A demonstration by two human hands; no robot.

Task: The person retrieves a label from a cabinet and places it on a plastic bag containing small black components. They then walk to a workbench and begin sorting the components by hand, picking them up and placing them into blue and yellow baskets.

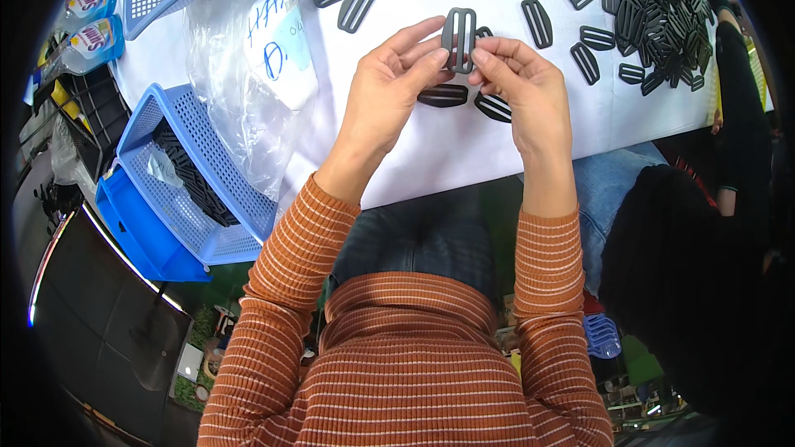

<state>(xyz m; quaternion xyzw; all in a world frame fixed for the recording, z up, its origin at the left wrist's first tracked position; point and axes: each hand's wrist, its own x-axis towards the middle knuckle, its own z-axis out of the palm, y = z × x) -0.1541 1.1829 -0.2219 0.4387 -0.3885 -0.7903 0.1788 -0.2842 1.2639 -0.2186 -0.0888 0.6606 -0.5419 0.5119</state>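
Observation:
Between my two hands a black slide buckle (450,43) is held upright above the white-covered table, its two long slots facing me. The fingers of my left hand (396,74) pinch its left edge. My right hand (523,81) grips the right edge between thumb and fingers. Just below lie loose slide buckles, one black buckle (443,96) under my left fingertips and another buckle (493,107) by my right wrist; one more is partly hidden behind my right fingers. Farther right rests a single buckle (537,23).
A large heap of black buckles (654,8) covers the far right. A few buckles (357,8) lie at the far left-middle. Clear plastic bag (240,108), blue basket (248,228) holding black pieces, blue bin (137,223) and bottles (93,43) stand left. Another person (662,281) is at right.

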